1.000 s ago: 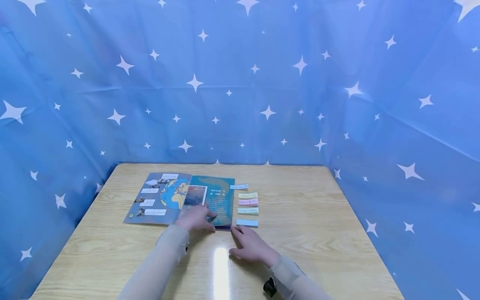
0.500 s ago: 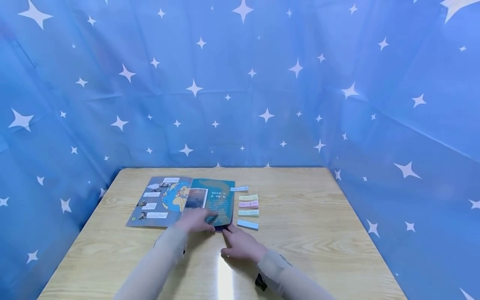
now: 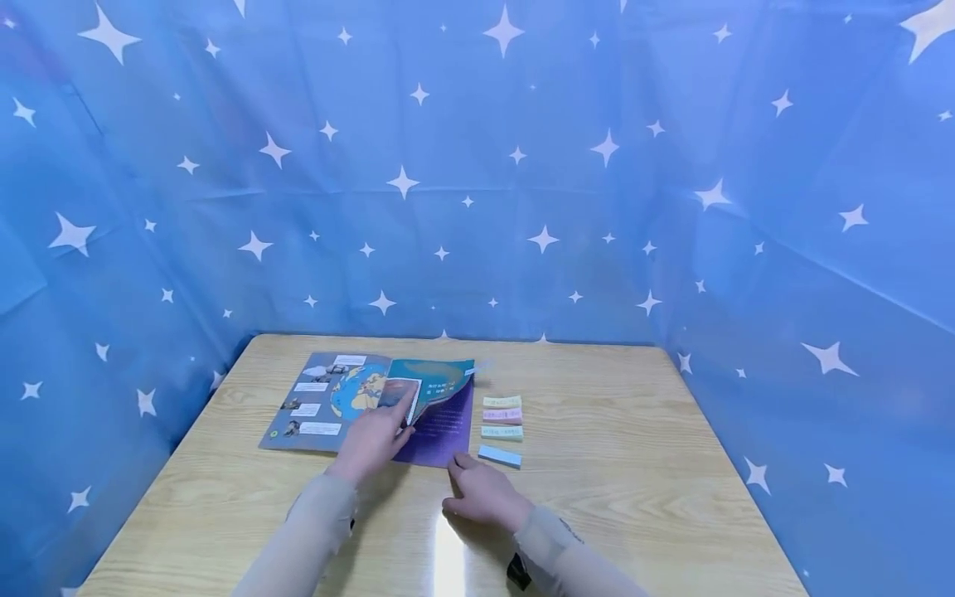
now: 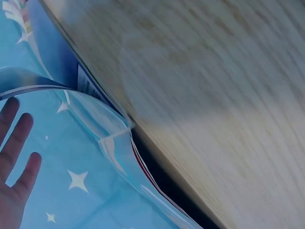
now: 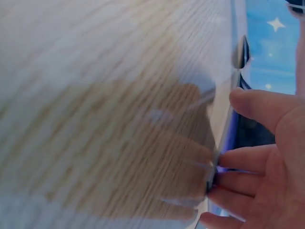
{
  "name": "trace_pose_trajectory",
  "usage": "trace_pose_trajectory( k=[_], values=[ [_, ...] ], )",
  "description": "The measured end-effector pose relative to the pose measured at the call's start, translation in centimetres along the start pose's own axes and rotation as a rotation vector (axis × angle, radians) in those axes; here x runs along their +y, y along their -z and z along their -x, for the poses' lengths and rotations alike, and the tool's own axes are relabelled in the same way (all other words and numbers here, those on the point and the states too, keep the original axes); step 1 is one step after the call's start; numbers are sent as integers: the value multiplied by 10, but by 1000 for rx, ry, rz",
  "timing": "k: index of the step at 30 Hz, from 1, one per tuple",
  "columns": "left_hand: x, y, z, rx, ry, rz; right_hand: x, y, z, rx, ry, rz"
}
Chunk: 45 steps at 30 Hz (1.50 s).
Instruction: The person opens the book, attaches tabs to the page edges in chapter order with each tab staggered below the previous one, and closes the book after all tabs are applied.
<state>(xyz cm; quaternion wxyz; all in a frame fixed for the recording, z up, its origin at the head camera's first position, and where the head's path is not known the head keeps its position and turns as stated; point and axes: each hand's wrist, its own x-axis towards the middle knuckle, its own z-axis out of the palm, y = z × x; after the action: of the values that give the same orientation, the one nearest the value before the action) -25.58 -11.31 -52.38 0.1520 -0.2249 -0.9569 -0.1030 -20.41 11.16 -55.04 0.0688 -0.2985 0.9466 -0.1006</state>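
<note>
An open booklet (image 3: 440, 435) lies on the table, its left page (image 3: 321, 398) printed with a globe. The teal right page (image 3: 429, 373) is lifted and curling leftward, baring a purple page beneath. A pale blue sticky tab (image 3: 476, 370) projects from the teal page's right edge. My left hand (image 3: 373, 444) reaches over the booklet with the index finger extended against the lifted page; several of its fingers (image 4: 19, 138) look straight and spread in the left wrist view. My right hand (image 3: 488, 493) rests at the booklet's lower right corner, fingers loosely bent, fingertips touching the purple page's corner.
Right of the booklet lie a yellow sticky strip (image 3: 503, 401), a pink strip (image 3: 503, 415), a green strip (image 3: 502, 432) and a blue strip (image 3: 500, 456). The wooden table (image 3: 634, 464) borders a star-patterned blue curtain (image 3: 477, 274).
The teal page, flat before, has risen and curled leftward, uncovering the purple page. My left hand has moved slightly up with it. My right hand has shifted left to the booklet's corner.
</note>
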Motion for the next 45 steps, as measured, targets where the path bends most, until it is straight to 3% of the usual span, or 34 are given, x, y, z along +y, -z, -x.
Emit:
trace_pose_trajectory(
  k=[8, 14, 20, 27, 32, 38, 45],
  values=[
    [-14, 11, 8, 177, 45, 99, 4, -3, 2, 0, -16, -29],
    [-25, 19, 18, 187, 123, 111, 4, -3, 4, 8, -25, -28],
    [-42, 24, 30, 235, 193, 62, 4, -4, 2, 10, -19, -31],
    [-64, 26, 48, 242, 358, 70, 2, -8, 2, 18, -18, -75],
    [-75, 24, 65, 186, 479, 78, 0, -11, 8, 9, -14, -87],
    [-87, 22, 70, 92, 565, 130, 4, -5, 7, 42, -15, -83],
    [-96, 21, 72, -185, 674, 183, 5, -2, 5, 18, -30, -103]
  ],
)
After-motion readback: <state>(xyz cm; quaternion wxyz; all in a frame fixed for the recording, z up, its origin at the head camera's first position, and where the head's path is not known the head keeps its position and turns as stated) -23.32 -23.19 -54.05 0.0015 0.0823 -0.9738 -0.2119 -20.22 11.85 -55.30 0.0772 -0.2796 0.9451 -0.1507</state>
